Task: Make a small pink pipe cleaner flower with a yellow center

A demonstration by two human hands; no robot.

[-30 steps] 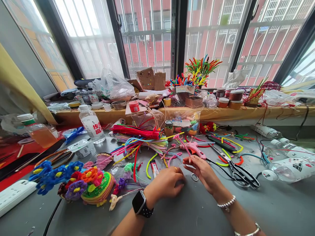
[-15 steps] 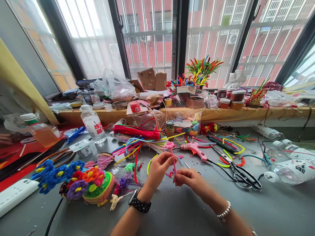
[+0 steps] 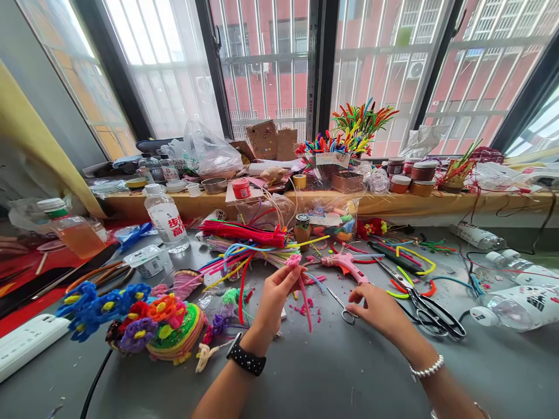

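Note:
Pinched in the fingers of my left hand (image 3: 279, 291) is a pink pipe cleaner flower (image 3: 293, 260), its stem (image 3: 306, 302) slanting down past the fingertips. My right hand (image 3: 375, 305) has its fingers curved and apart, at the handle loops of small scissors (image 3: 342, 306) lying on the table; whether it touches them I cannot tell. Pink scraps (image 3: 305, 307) are scattered under the stem. Behind the right hand lies a pink glue gun (image 3: 347, 266). Large black-handled scissors (image 3: 430, 308) rest farther right.
Bundled pipe cleaners (image 3: 244, 233) lie beyond my left hand. Fuzzy flowers (image 3: 109, 308) and a round, layered green-topped piece (image 3: 179, 337) stand at left. Water bottles (image 3: 165, 221) are on both sides. A crowded wooden sill (image 3: 183, 203) runs under the windows.
My right hand has let go of the pink stem and moved right to the small scissors. My left hand has shifted slightly left, still holding the flower.

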